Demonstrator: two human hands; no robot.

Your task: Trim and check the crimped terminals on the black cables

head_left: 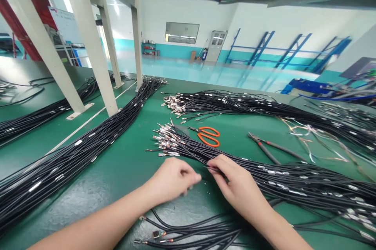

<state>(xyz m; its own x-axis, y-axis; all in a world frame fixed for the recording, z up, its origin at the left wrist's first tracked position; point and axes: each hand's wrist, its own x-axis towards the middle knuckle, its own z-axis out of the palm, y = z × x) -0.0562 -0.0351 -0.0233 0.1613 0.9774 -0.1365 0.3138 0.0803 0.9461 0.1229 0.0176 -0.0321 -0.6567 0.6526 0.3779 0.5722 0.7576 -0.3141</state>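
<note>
My right hand is closed in a pinch at the near edge of a bundle of black cables, with the thin end of a black cable between its fingertips. To its left is my left hand, slightly blurred, thumb and fingers pressed together; whatever they hold, if anything, is not visible. The bundle ends in metal terminals just beyond my left hand, and white labels dot its cables. Closer to me, several loose black cables with metal ends lie partly beneath my right forearm.
Orange-handled scissors and cutting pliers lie behind the bundle. Farther back is another cable bundle; a long one runs along the left. Pale frame posts stand on the green table. Tangled strips lie right.
</note>
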